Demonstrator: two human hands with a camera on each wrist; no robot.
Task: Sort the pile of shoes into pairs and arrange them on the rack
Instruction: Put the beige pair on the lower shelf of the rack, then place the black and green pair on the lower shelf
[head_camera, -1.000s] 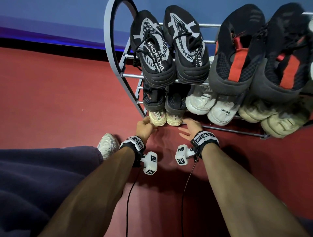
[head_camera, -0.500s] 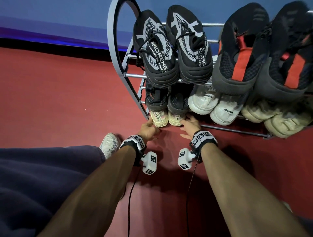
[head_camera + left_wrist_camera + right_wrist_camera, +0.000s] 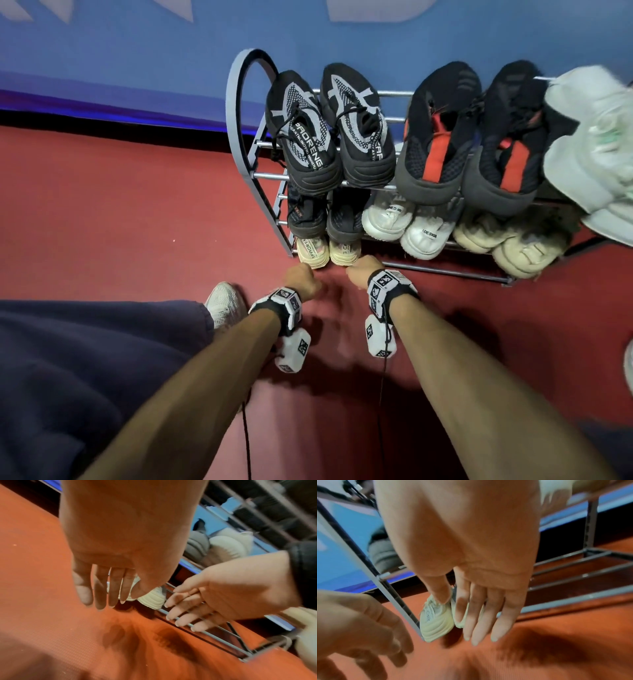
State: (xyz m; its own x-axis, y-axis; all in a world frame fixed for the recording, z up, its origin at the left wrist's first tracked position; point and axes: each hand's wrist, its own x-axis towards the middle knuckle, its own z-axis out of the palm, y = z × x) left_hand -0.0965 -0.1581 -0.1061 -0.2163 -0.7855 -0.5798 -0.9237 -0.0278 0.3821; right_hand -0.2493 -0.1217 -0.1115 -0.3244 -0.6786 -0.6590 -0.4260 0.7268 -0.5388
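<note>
A grey metal rack (image 3: pixel 239 137) stands against the blue wall with pairs on three tiers. A black-and-grey pair (image 3: pixel 329 137) and a black-and-red pair (image 3: pixel 472 144) sit on top. A dark pair (image 3: pixel 325 216), a white pair (image 3: pixel 404 222) and a cream pair (image 3: pixel 507 243) fill the middle tier. A pale cream pair (image 3: pixel 327 251) sits at the bottom left, heels outward. My left hand (image 3: pixel 301 277) and right hand (image 3: pixel 363 272) hover just in front of those heels (image 3: pixel 435 623). In both wrist views the fingers (image 3: pixel 102 592) hang straight and hold nothing.
Blurred white shoes (image 3: pixel 592 154) sit at the top right of the rack. My own foot in a white sneaker (image 3: pixel 224 301) and a navy trouser leg (image 3: pixel 85 359) lie at the left on the red floor mat (image 3: pixel 137 222). The bottom tier's bars (image 3: pixel 573 582) to the right hold nothing.
Both hands touched the heels of the pale cream pair half a second ago and have drawn back slightly toward me. The head view has tilted up, showing more wall.
</note>
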